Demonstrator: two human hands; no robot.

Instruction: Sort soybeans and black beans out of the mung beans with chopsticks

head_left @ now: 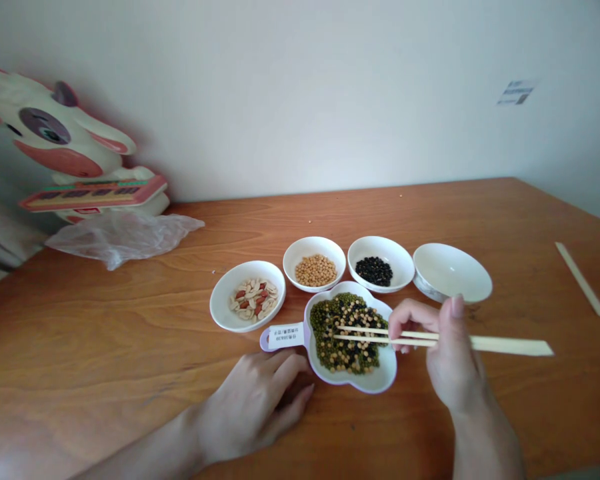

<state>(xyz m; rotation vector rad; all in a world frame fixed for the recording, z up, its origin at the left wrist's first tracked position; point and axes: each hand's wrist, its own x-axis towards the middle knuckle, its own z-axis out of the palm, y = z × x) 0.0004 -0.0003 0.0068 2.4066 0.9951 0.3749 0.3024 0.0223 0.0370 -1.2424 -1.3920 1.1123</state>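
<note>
My right hand (450, 347) grips a pair of wooden chopsticks (510, 345). Their tips, slightly apart, reach into the mixed beans (347, 353), which are green, black and yellow. These lie in a white flower-shaped dish (384, 381) with a lilac rim and a labelled handle (285, 336). My left hand (255, 397) rests on the table just below that handle, fingers loosely bent and thumb apart, holding nothing. Whether its fingertips touch the dish I cannot tell. No bean shows clearly between the chopstick tips.
Behind the dish stand white bowls: one of pale and reddish seeds (219, 303), one of yellow beans (291, 257), one of black beans (405, 263), and a bare bowl (453, 267). A paper sleeve (583, 280) lies right. A cow toy keyboard (95, 193) and plastic bag (125, 237) sit left.
</note>
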